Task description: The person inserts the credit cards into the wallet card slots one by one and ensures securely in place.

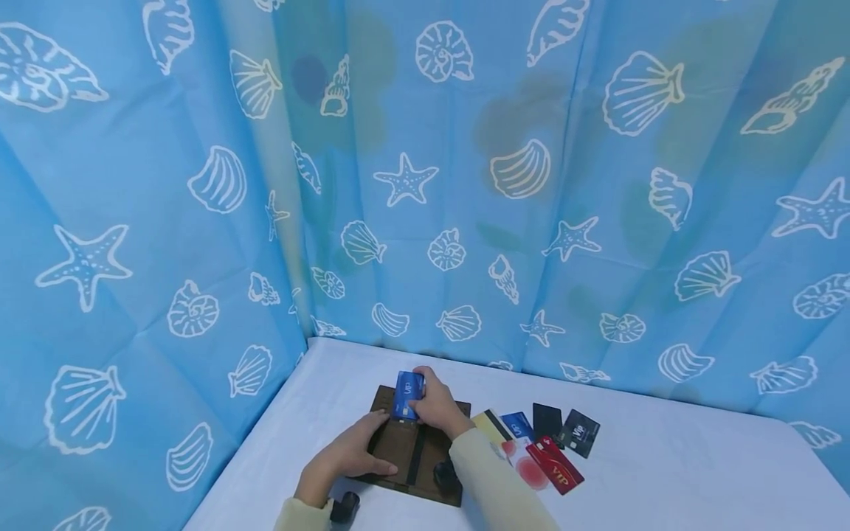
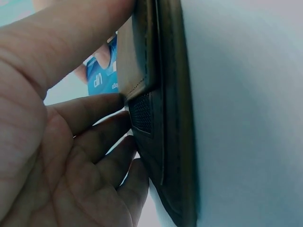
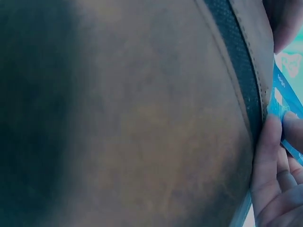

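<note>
Hands worked over the desk [image 1: 637, 479]: the right hand [image 1: 437, 402] pinched a blue card [image 1: 406, 391] between thumb and fingers, the card to the left of that hand and beyond the left hand [image 1: 358, 448]. Its near end met the far left part of an opened brown wallet [image 1: 398, 461]; whether it sat in a pocket was unclear. Left fingers, loosely spread, pressed the wallet's left side.

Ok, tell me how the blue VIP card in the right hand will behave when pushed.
The blue VIP card is probably stiff, since it looks flat while pinched by the right hand; likely light, being thin; and perhaps slippery, given its smooth-looking face.
</note>
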Available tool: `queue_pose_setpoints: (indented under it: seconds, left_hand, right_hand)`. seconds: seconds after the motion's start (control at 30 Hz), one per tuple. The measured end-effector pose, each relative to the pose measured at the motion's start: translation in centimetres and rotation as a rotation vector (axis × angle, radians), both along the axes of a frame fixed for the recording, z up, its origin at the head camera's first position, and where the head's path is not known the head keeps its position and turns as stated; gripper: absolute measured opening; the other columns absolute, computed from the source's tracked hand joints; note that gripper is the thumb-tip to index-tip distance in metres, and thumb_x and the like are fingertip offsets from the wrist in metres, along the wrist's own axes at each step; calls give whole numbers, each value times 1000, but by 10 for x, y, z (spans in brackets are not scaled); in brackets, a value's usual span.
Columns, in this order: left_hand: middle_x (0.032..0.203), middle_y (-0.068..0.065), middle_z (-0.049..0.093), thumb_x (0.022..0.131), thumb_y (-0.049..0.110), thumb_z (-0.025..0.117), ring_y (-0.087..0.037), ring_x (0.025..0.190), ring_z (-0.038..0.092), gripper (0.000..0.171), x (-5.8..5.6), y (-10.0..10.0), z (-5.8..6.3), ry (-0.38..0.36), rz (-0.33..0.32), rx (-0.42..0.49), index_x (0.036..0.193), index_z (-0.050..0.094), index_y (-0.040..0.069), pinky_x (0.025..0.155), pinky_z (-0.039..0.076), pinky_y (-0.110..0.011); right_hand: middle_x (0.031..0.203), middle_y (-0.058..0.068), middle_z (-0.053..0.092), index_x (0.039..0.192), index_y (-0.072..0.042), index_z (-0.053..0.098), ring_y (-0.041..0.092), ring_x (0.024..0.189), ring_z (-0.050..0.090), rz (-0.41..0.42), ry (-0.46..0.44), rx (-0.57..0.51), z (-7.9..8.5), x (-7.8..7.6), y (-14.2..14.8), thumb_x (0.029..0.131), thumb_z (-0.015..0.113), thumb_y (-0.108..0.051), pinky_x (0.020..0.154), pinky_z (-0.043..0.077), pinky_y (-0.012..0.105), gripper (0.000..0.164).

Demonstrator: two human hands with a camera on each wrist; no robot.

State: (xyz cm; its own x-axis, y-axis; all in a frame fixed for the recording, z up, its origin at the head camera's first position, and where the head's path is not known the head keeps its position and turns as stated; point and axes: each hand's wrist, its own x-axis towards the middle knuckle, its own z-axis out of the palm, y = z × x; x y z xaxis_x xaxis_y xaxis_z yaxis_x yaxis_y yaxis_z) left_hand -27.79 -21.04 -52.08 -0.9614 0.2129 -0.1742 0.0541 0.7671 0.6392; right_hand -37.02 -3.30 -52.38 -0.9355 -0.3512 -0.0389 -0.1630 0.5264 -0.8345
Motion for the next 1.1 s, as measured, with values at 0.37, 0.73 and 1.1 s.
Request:
queue_pose_setpoints:
  seconds: [0.37,0.73,1.1]
  left_hand:
    - [155,-23,37,74,35,87,-43,142,35,94,-1,-2,5,4,-12,1,148,40,2,115,34,-59]
    - [155,-23,37,73,34,88,-43,142,36,95,-1,1,3,-12,4,7,149,39,3,115,34,-60]
    - [155,-24,36,74,34,87,-44,142,35,95,0,-1,0,3,-19,22,149,39,2,115,33,-60]
  right_hand:
    - [137,28,48,147,-15,34,37,104,60,-19,-14,-4,2,-1,-3,96,64,-11,62,63,33,59]
    - [134,26,51,144,-14,37,33,101,60,-9,4,36,-4,-1,-4,94,68,-13,63,61,33,58]
    - [110,18,54,140,-13,43,27,93,61,-22,-47,-33,-6,-2,-1,90,72,-9,62,62,31,58]
